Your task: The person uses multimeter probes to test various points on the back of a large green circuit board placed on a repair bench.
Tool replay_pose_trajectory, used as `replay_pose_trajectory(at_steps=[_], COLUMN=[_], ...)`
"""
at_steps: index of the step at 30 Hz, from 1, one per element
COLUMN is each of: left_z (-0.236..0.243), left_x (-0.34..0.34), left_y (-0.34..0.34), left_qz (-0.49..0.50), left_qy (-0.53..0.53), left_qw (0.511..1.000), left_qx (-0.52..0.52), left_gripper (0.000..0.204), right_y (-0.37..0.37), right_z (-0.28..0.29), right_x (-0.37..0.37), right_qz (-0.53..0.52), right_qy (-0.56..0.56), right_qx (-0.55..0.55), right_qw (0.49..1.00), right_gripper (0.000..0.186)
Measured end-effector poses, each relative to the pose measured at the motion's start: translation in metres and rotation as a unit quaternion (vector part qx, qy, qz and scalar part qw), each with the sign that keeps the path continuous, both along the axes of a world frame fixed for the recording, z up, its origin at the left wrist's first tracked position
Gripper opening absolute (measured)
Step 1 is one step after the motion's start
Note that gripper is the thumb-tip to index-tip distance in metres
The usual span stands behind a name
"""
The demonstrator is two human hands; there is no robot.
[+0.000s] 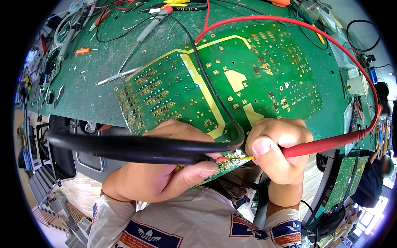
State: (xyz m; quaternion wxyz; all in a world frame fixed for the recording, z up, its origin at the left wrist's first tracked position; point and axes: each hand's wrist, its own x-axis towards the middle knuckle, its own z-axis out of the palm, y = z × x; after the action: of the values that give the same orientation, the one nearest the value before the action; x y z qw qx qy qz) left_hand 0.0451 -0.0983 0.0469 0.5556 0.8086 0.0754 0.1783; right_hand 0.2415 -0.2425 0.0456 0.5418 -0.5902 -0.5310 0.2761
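A large green circuit board (258, 93) with gold pads and rows of small parts lies tilted in front of me, its near corner over the bench edge. My left hand (165, 177) is closed on a black test probe (124, 149), whose cable loops close to the camera. Between thumb and fingers my right hand (287, 134) pinches a red test probe (326, 144), its lead arching up over the board. Both probe tips point toward each other at gold contacts near the board's near edge. Whether the tips touch the metal I cannot tell.
On the green mat (103, 91) lie a grey probe-like tool with a red end (153, 27), a silver rod (118, 76) and a small orange screwdriver (84, 51). A white cup (357, 86) stands at right. Another green board (339, 182) is lower right; a chair (62, 124) is at left.
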Motion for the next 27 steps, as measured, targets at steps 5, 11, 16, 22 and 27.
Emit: replay_pose_trajectory(at_steps=[5,11,16,22,27], left_z=[0.0006,-0.0005,-0.0025,-0.0025,0.0032], left_x=[-0.0006,0.0002,-0.0005,0.0009,0.0022], left_y=[-0.0032,-0.0012,-0.0013,-0.0012,0.0002], left_qz=[0.024,0.013,0.012,0.013,-0.005], left_qy=[-0.010,-0.006,-0.001,-0.014,-0.022], left_qw=[1.000,1.000,1.000,0.999,0.998], left_qx=[0.004,0.026,0.013,0.026,0.066], left_gripper=[0.038,0.036,0.035,0.033,0.027], right_y=[0.0000,-0.0006,-0.0001,0.0031,0.0031], right_z=[0.0005,0.0007,-0.0009,-0.0037,-0.0021], right_x=[-0.0019,-0.0015,-0.0019,-0.0069,-0.0064], right_qz=[-0.001,-0.004,-0.008,-0.036,-0.031], right_qy=[-0.014,-0.018,-0.015,0.005,-0.024], right_qx=[-0.004,-0.006,-0.005,0.024,0.035], right_qw=[1.000,1.000,1.000,0.999,0.999], right_gripper=[0.033,0.034,0.035,0.039,0.039])
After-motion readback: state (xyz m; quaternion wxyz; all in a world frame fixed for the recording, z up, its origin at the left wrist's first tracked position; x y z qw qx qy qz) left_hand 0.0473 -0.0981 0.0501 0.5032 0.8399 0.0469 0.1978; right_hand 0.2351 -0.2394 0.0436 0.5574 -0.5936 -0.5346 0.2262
